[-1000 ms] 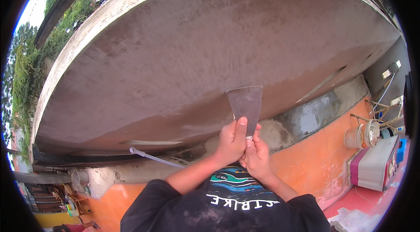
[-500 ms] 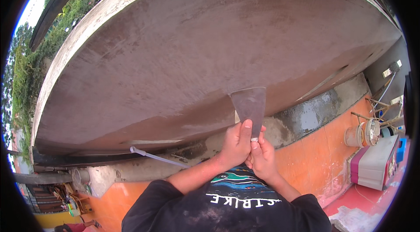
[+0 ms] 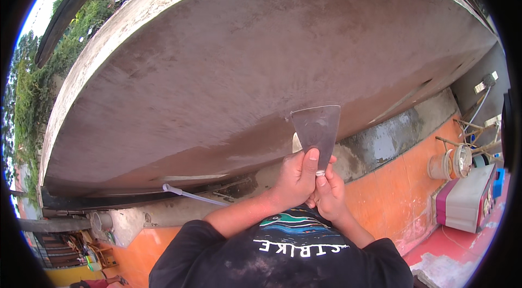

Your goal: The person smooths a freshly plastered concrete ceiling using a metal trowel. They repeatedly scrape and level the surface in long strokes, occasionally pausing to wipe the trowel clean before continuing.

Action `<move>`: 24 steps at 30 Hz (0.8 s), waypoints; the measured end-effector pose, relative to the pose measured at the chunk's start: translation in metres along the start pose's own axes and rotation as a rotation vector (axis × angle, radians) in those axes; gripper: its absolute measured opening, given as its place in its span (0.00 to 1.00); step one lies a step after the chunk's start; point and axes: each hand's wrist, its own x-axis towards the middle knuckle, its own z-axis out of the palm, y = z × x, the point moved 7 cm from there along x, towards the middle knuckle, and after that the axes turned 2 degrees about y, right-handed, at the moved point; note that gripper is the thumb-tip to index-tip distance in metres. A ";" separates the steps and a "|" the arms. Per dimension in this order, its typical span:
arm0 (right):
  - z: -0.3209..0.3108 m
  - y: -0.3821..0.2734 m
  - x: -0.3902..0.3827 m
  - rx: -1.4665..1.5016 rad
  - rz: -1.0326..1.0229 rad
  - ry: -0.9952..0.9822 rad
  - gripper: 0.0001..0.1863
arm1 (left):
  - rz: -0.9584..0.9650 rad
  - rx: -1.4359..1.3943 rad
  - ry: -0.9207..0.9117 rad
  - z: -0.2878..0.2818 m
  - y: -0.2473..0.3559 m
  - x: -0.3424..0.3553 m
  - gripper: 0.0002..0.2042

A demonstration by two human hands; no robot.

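Observation:
A wide putty knife (image 3: 316, 127) stands before my chest, its grey blade flaring upward toward the wall. Closed around the lower end of the blade, my left hand (image 3: 298, 180) presses its thumb to the blade's left side. My right hand (image 3: 330, 195) is closed around the handle just below, its thumb by the pale collar. The fingers of both hands meet, and they hide most of the handle. A pale flat edge (image 3: 296, 143) shows behind the blade, above my left hand; I cannot make out what it belongs to.
A large grey-brown plastered wall (image 3: 217, 65) spans the view, damp and darker low down. Below it run a wet concrete strip (image 3: 386, 146) and orange flooring (image 3: 380, 195). A white pole (image 3: 193, 195) leans at left. Buckets (image 3: 462, 163) and a grey-and-magenta box (image 3: 462, 204) stand at right.
The putty knife has shifted slightly to the right in the view, and both hands have moved a little with it. The grip looks the same.

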 end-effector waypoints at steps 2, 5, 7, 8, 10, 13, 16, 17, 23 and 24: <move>-0.003 0.006 -0.006 -0.029 0.025 0.023 0.13 | -0.038 -0.023 0.010 0.000 -0.010 -0.003 0.25; -0.010 0.012 -0.011 -0.066 0.048 0.050 0.12 | -0.070 -0.071 0.017 -0.001 -0.025 -0.004 0.25; -0.012 0.013 -0.012 -0.095 0.059 0.055 0.12 | -0.073 -0.103 0.019 -0.001 -0.031 -0.004 0.26; -0.011 0.013 -0.012 -0.114 0.062 0.054 0.11 | -0.074 -0.117 0.015 0.000 -0.033 -0.004 0.26; -0.010 0.012 -0.010 -0.131 0.075 0.065 0.11 | -0.076 -0.132 0.014 0.000 -0.033 -0.003 0.26; -0.003 0.010 -0.004 -0.106 0.090 0.098 0.11 | -0.066 -0.087 0.025 -0.002 -0.023 0.000 0.26; 0.007 0.002 0.007 -0.109 0.015 0.085 0.12 | 0.024 0.028 0.035 -0.010 0.000 0.005 0.25; 0.010 -0.004 0.010 -0.141 -0.032 0.068 0.12 | 0.059 0.046 0.035 -0.013 0.009 0.008 0.25; 0.005 -0.012 0.005 -0.056 -0.029 0.019 0.14 | 0.037 -0.003 -0.052 -0.003 0.014 0.007 0.26; 0.003 -0.010 0.003 -0.092 -0.010 0.014 0.14 | -0.021 -0.037 -0.056 -0.003 0.006 0.005 0.26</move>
